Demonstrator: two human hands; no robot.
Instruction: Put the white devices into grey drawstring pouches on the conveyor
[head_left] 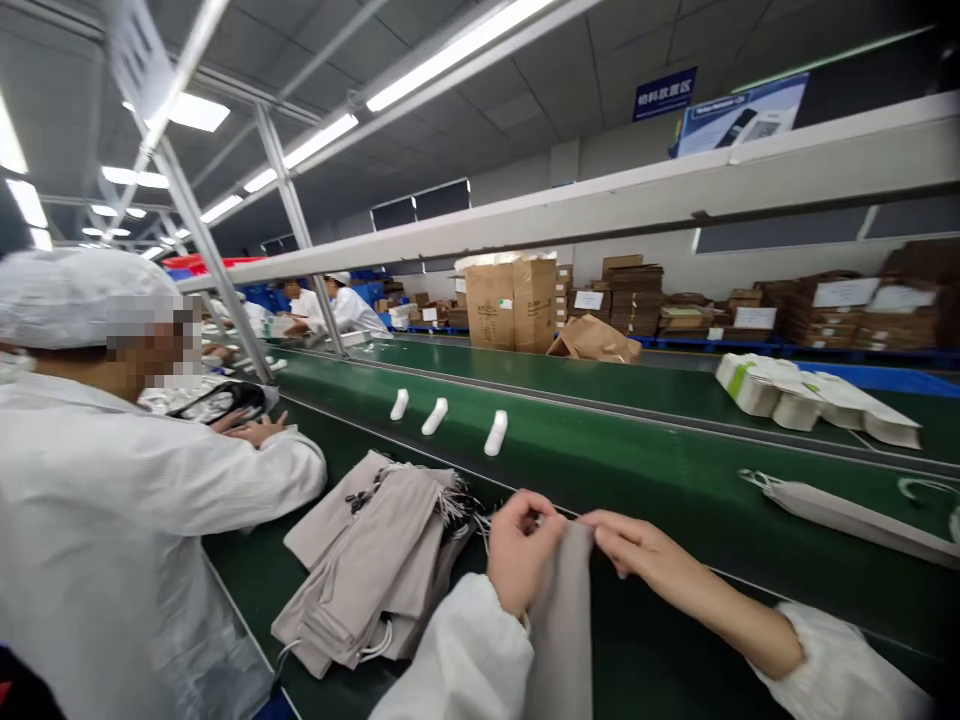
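Grey cloth bag is pinched at its top edge by left hand and right hand — best held level, evenly tensioned, both grips light.

Plain grey-beige fabric pouches show white cords | long flat belt runs solid green | small elongated pieces gleam white

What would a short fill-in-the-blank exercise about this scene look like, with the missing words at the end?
1. The left hand and right hand meet at the ____ end of the grey pouch.
2. In the picture, the pile of pouches lies to the ____ of both hands.
3. The number of small white pieces in a row on the belt is ____.
4. The nearest co-worker's cap is coloured ____.

Missing words: upper; left; three; white.
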